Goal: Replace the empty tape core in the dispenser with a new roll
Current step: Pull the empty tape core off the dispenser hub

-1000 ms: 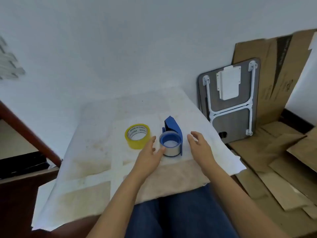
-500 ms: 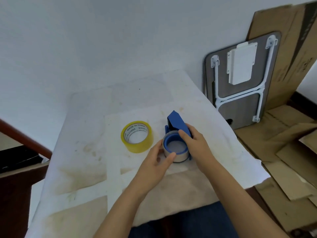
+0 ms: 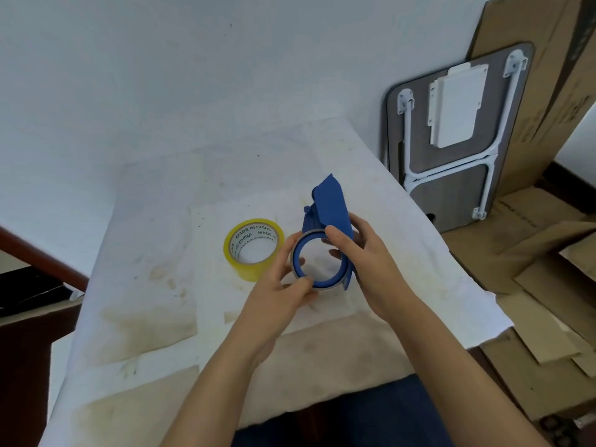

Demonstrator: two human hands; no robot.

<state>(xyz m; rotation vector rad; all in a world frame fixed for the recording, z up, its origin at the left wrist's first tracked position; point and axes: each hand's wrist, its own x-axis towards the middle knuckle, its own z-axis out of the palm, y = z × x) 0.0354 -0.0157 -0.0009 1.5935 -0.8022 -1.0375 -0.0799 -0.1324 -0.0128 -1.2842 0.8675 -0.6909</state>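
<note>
The yellow tape roll (image 3: 254, 249) lies flat on the white-covered table (image 3: 154, 240), hole upward. Beside it, the left hand (image 3: 283, 285) pinches the empty core's (image 3: 295, 271) rim while the right hand (image 3: 364, 259) grips the blue dispenser (image 3: 329, 204), long axis pointing away, ring facing up.

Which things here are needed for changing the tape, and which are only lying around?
Needed:
blue dispenser, held by both hands
empty core still in it
yellow tape roll on the table

Lying around:
folded table against the wall
cardboard sheets on the floor
</note>
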